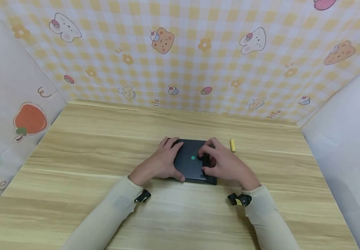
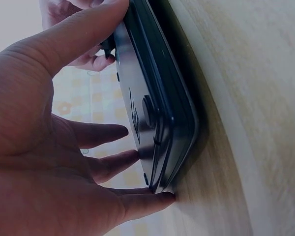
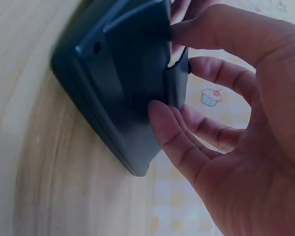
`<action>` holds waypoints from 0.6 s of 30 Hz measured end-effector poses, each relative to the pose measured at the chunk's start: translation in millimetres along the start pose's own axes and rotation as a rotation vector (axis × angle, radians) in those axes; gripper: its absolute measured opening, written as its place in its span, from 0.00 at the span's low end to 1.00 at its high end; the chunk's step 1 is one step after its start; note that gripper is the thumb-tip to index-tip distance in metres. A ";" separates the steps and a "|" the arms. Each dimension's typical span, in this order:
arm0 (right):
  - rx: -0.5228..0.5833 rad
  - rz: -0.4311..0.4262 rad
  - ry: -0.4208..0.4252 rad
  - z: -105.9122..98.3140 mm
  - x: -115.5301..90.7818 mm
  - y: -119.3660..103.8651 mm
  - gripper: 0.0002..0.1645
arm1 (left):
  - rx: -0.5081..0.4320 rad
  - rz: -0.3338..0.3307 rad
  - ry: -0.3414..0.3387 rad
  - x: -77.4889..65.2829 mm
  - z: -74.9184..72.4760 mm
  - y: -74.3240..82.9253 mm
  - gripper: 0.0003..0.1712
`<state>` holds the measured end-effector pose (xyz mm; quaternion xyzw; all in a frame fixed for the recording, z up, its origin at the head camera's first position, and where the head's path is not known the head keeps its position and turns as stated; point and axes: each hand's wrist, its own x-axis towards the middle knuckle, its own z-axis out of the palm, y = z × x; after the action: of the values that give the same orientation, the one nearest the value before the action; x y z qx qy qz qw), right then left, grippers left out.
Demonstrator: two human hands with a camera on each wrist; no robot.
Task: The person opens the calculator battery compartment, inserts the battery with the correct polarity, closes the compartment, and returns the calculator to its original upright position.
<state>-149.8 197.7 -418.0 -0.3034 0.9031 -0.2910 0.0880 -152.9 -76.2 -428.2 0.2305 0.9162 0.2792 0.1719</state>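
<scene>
A flat black device — a slim, hard-shelled slab with rounded corners and a small green dot on its upper face — is lying on the wooden table, roughly at the centre. The left hand is bracing its left edge, thumb along the top rim and fingers spread flat against the side; the left wrist view shows those fingertips touching the shell rather than curling round it. The right hand is working at the right side, thumb and fingers pinching a small dark cover piece that seems to be lifting from the body.

Judging by its thin rigid plastic, the device is probably light and stiff, with a smooth casing that could slide on the table's laminate — so holding it by the long edges, as the left hand is doing, looks sensible. The loose cover seems the delicate part.

A small yellow cylinder, possibly a battery, is lying just beyond the right hand. Checked wallpaper with cartoon animals is enclosing the table at the back.
</scene>
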 end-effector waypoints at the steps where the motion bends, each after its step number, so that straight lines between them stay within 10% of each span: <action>1: 0.005 -0.001 -0.002 -0.8 -0.4 0.4 0.20 | 0.001 0.000 0.000 -0.1 -0.2 -0.2 0.72; 18: -0.079 -0.042 0.073 -3.4 -1.9 -0.1 0.22 | 0.011 -0.059 -0.039 -8.1 -11.6 10.5 0.71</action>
<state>-149.3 200.4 -415.2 -0.3146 0.9099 -0.2677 0.0371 -147.8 -77.6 -411.4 0.2097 0.9206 0.2645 0.1965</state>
